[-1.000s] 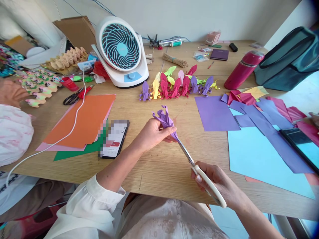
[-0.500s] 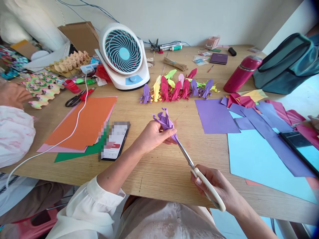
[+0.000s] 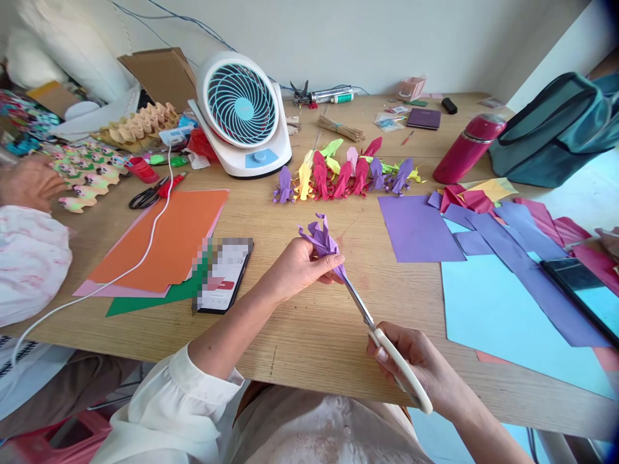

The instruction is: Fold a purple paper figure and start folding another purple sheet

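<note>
Between the thumb and fingers of my left hand [image 3: 305, 265] is a purple origami figure [image 3: 321, 237], its curled tips pointing up and away from me. My right hand [image 3: 411, 361] grips white-handled scissors [image 3: 358, 303]. Their blades reach to the lower end of the purple paper, just under my left thumb, and look nearly closed. The exact spot where blades and paper meet is partly hidden. Beyond my hands stands a cluster of finished-looking folded paper figures [image 3: 342, 178] in red, yellow, green, pink and purple.
On the left lie orange paper [image 3: 159, 238], a phone [image 3: 223, 276] and black-and-red scissors [image 3: 149, 193]; another person's hand [image 3: 31, 183] rests beyond. A fan [image 3: 242, 109] stands behind. On the right are purple paper [image 3: 420, 229], light-blue paper [image 3: 503, 316], a red flask [image 3: 469, 149] and a teal bag [image 3: 546, 138].
Both hands stay nearly in place, the scissors still at the purple figure's lower end. The right hand and scissor handles have shifted very slightly left. The view has tilted a little.
</note>
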A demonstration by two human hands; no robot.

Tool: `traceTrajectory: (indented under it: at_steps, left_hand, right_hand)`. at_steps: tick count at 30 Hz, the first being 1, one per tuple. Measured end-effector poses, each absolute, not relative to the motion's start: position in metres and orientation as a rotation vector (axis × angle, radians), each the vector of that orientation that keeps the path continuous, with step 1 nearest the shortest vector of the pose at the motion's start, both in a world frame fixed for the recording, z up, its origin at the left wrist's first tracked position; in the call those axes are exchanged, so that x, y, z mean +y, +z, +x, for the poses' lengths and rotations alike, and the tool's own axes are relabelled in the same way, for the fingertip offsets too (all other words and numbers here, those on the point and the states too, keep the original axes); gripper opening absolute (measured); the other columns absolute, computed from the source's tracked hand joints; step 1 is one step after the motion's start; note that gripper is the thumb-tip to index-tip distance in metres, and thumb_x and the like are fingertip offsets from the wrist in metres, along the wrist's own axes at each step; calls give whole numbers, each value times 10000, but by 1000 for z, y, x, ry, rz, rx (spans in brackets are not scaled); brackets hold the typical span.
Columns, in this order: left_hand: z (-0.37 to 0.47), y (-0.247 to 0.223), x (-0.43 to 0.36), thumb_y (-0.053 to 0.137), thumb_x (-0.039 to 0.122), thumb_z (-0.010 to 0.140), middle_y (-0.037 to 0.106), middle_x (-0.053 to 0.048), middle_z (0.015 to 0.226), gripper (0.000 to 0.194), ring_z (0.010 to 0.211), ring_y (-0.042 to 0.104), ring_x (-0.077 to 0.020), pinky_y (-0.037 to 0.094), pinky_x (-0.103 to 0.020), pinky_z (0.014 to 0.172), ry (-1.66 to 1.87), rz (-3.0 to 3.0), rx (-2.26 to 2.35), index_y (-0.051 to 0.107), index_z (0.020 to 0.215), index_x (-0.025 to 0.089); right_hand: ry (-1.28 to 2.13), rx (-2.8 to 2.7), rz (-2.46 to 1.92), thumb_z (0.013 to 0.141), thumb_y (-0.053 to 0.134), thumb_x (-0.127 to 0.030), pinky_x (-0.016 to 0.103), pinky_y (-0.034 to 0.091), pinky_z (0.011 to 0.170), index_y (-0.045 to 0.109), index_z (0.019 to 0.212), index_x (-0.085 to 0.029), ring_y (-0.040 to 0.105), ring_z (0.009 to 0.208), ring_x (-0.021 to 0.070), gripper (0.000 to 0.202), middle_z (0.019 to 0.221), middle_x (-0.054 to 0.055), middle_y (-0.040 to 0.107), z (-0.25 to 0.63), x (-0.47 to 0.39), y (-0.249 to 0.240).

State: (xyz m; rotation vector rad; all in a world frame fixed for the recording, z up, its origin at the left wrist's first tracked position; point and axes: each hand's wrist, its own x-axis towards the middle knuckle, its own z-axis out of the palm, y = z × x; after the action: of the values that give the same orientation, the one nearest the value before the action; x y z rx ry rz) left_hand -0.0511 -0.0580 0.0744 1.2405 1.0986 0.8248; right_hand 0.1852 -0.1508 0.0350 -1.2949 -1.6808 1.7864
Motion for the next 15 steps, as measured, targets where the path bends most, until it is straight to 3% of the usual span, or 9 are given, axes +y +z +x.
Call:
traceTrajectory:
  at_steps: [15]
  left_hand:
    - [-51,73,-58,747,398,788,723,-15,738,283,646,721,-140,572,-196,559,825,1230,1055,619,795,147]
  right_hand:
    - [1741,-1720,-1293,894,487,-678,276,253,537,506,745,-178,380,576,113,522,618,-14,469,180,-150,38]
